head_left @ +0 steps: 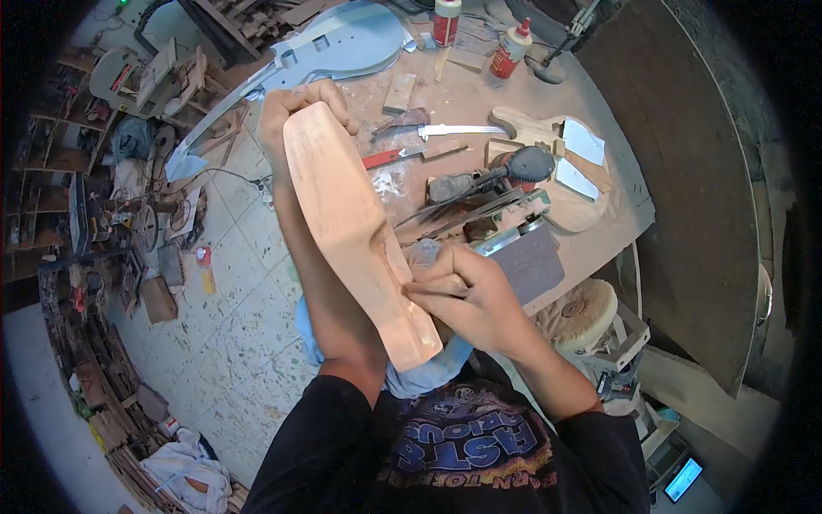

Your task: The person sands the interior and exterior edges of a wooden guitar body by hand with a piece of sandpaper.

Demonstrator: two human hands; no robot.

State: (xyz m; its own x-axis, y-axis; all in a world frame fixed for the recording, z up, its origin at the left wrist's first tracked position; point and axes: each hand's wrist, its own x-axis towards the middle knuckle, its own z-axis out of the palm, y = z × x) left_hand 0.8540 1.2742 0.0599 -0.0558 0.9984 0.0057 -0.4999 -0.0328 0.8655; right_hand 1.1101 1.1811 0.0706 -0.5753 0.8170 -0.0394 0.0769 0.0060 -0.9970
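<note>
A long piece of pale carved wood (334, 197), wide and rounded at its far end and waisted lower down, slants across the middle of the view. My left hand (306, 110) is closed around its far end, the fingers curling over the edge and the palm hidden behind. The near end (413, 340) is blocky and reaches down close to my lap. Against the right edge of the wood, at a hollowed part, my right hand (458, 291) is closed with fingers pinched. Whatever those fingers hold, if anything, cannot be made out.
Beyond the wood, the workbench (621, 223) carries a brush (527, 164), a hand plane (522, 210), a dark abrasive sheet (531, 267), glue bottles (510, 53), a pale guitar body (578, 210) and a light-blue guitar (351, 38). A round padded disc (578, 313) stands near my right elbow.
</note>
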